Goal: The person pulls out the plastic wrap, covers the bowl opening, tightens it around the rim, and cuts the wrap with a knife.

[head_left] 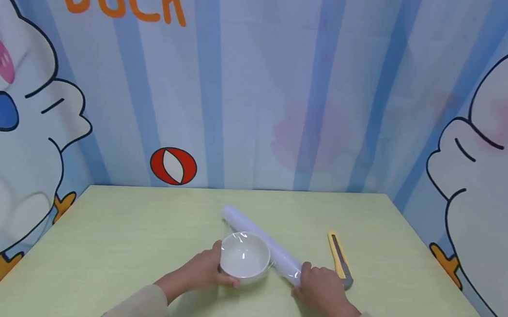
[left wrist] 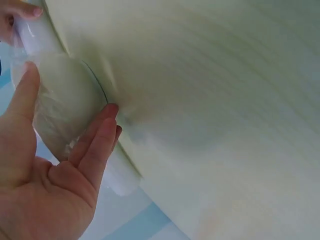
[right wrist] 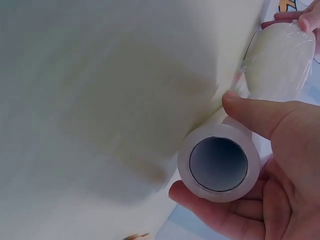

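A white bowl (head_left: 245,257) with clear plastic film over it is near the table's middle, tilted towards me. My left hand (head_left: 200,271) grips its left side, the thumb low at the front. In the left wrist view, wrinkled film clings to the bowl (left wrist: 67,105) between thumb and fingers. Behind the bowl a long roll of cling film (head_left: 263,237) slants from back left to front right. My right hand (head_left: 323,289) grips its near end. The right wrist view shows thumb and fingers curled round the roll (right wrist: 184,162), its hollow core facing the camera.
A yellow and grey box cutter (head_left: 339,260) lies just beyond the right hand. The pale green table (head_left: 136,224) ends at a striped blue backdrop (head_left: 257,105) with cartoon ducks at both sides.
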`<state>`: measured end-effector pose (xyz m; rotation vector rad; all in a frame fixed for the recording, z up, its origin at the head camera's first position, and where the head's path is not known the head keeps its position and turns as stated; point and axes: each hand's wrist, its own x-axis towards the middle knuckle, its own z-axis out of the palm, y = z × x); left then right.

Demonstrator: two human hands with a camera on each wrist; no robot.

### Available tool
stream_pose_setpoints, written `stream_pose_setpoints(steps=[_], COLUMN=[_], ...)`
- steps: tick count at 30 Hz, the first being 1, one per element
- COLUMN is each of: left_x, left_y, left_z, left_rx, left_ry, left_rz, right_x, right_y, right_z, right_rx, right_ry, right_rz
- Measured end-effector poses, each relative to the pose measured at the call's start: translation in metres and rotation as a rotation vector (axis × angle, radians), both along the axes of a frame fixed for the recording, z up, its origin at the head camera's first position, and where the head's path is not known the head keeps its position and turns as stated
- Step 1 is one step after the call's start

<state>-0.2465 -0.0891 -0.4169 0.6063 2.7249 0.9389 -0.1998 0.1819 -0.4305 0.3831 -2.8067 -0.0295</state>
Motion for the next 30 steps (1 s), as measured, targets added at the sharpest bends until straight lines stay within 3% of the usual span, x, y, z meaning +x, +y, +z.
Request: stream_pose_setpoints(steps=[6,13,19,24,30], left_x=[-0.008,-0.015,-0.021,-0.027,-0.031], left_y=[-0.005,-0.011,-0.012,-0.013,-0.012], left_z=[0.007,0.011,0.015,0.019,0.024], left_rx=[-0.028,0.009,0.009,-0.077,-0.188], left_ry=[-0.056,-0.082,-0.172,-0.217,-0.246], left_rz=[-0.079,-0.181,-0.221,-0.215,-0.153], right_x=[0.014,0.025,0.033,0.041,0.046], right_y=[-0.003,-0.006,-0.011,-0.015,-0.018], right_z=[0.001,-0.002,-0.002,-0.001,-0.004], right_rx=[0.001,-0.019,-0.039,-0.018,0.005], right_ry=[0.013,0.066,0.014,-0.022,0.025], right_rz=[-0.002,-0.004,-0.051,-0.067,-0.073])
